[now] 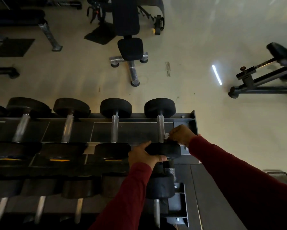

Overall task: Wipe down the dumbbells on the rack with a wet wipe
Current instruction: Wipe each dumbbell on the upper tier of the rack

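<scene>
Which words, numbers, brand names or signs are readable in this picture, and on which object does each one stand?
None can be read.
Yellow marks on the near heads of three black round-headed dumbbells on the dark metal rack: too blurred to read.
The rightmost dumbbell, held by the left hand and wiped by the right hand with a white wet wipe, shows no text.

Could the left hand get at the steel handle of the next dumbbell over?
Probably yes. The left hand grips the end dumbbell's near head, and the neighbouring handle lies bare and uncovered just beyond.

Dim, floor (205, 47) glare, blurred, warped edges
</scene>
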A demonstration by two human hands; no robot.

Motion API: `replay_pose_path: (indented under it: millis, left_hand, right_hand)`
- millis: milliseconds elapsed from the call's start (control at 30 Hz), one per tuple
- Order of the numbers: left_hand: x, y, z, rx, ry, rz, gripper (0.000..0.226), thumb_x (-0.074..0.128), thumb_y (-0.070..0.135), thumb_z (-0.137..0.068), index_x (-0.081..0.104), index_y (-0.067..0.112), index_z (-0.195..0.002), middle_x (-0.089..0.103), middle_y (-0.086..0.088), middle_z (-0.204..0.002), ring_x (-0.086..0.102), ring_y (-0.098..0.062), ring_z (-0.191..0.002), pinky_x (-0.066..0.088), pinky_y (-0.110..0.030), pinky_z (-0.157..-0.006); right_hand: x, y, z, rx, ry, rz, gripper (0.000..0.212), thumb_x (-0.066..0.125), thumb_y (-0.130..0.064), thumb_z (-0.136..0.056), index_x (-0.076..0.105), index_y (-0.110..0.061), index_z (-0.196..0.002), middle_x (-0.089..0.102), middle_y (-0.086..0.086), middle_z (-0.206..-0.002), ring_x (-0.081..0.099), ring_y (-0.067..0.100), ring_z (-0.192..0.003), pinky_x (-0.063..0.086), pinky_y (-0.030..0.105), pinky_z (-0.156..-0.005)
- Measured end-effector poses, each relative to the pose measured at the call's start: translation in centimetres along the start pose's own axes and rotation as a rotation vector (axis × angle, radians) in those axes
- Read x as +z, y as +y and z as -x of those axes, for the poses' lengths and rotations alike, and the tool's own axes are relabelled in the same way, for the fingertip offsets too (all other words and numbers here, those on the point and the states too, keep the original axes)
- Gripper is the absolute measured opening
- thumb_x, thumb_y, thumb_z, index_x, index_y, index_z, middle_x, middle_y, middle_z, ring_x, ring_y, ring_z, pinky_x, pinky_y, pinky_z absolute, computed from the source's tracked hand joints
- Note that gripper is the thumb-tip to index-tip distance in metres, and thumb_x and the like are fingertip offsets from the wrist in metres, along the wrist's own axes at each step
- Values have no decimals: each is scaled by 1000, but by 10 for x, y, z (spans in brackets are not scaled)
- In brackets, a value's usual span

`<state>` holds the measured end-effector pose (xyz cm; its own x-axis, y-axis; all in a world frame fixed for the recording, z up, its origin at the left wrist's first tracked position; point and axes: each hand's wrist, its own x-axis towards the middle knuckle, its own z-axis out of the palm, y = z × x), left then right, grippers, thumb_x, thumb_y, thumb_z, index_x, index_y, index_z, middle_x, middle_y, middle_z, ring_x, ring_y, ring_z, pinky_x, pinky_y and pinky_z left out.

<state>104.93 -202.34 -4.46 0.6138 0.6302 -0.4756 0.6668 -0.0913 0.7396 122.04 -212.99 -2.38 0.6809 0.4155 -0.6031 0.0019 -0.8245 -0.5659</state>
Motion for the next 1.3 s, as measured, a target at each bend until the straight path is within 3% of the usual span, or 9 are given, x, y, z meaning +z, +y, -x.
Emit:
replay_pose_path:
  millis: [100, 267, 467, 600, 800, 933, 1100, 1200, 1300]
  left_hand:
    - [-1, 0, 0, -6, -1, 4, 108, 94, 54, -27, 63, 34, -128, 65, 0, -128, 59, -19, -117, 51, -37, -101]
    - [0, -1, 0, -17, 5, -1, 119, 80, 68, -14, 63, 36, -127, 66, 4, -125, 59, -18, -114, 53, -38, -99]
    - [-2, -1, 1, -14, 0, -11, 118, 80, 69, -13, 64, 38, -126, 65, 2, -124, 61, -15, -111, 54, -35, -97]
    - [-1, -3, -1, 2, 0, -19, 116, 82, 68, -15, 65, 36, -126, 68, 3, -121, 62, -14, -110, 54, -33, -96]
    - [-1, -2, 0, 18, 2, -1, 109, 90, 59, -23, 65, 31, -126, 69, 6, -120, 63, -13, -108, 53, -34, -97]
    - [0, -4, -1, 23, -9, 14, 106, 93, 55, -26, 66, 30, -126, 69, 8, -120, 64, -10, -108, 53, -31, -97]
    - [-2, -5, -2, 39, -9, -13, 110, 86, 63, -23, 63, 36, -127, 67, 9, -123, 61, -11, -113, 52, -32, -99]
    - [-2, -5, -1, 52, -10, -29, 104, 92, 57, -31, 63, 36, -129, 66, 9, -124, 60, -11, -114, 51, -31, -100]
    - [-2, -5, -1, 53, 2, -25, 102, 92, 56, -31, 64, 35, -127, 67, 9, -122, 62, -9, -111, 52, -31, -99]
  right_hand:
    - [-2, -1, 3, -38, 25, 48, 13, 72, -16, -85, 72, -6, -93, 65, 2, -78, 59, 14, -73, 52, 42, -91]
    - [2, 2, 10, -216, 76, 116, 10, 76, -22, -83, 76, -17, -91, 72, -4, -94, 64, 5, -89, 53, 28, -94]
    - [25, -3, 5, -252, 348, 18, 9, 77, -18, -83, 77, -18, -92, 75, -5, -93, 67, 0, -80, 57, 26, -87]
    - [25, -23, -14, -345, 553, 110, 7, 74, -17, -85, 79, -21, -88, 76, -2, -83, 68, 9, -69, 60, 31, -73]
    - [29, -45, -39, -211, 784, -163, 9, 72, -14, -75, 80, -15, -79, 75, 6, -74, 70, 24, -69, 52, 25, -63]
    - [30, -46, -38, 45, 706, -595, 17, 82, -32, -70, 78, -18, -79, 74, 1, -74, 68, 17, -73, 55, 26, -76]
    - [19, -34, -45, 170, 408, -1054, 12, 77, -8, -76, 68, -7, -68, 71, 8, -76, 72, 25, -90, 57, 42, -91]
    - [15, -30, -49, 97, 379, -838, 11, 73, -11, -83, 70, -5, -75, 71, 10, -85, 69, 26, -102, 53, 37, -97]
    - [18, -32, -39, 121, 531, -800, 13, 84, -23, -69, 76, -14, -71, 75, -1, -76, 72, 16, -81, 58, 32, -85]
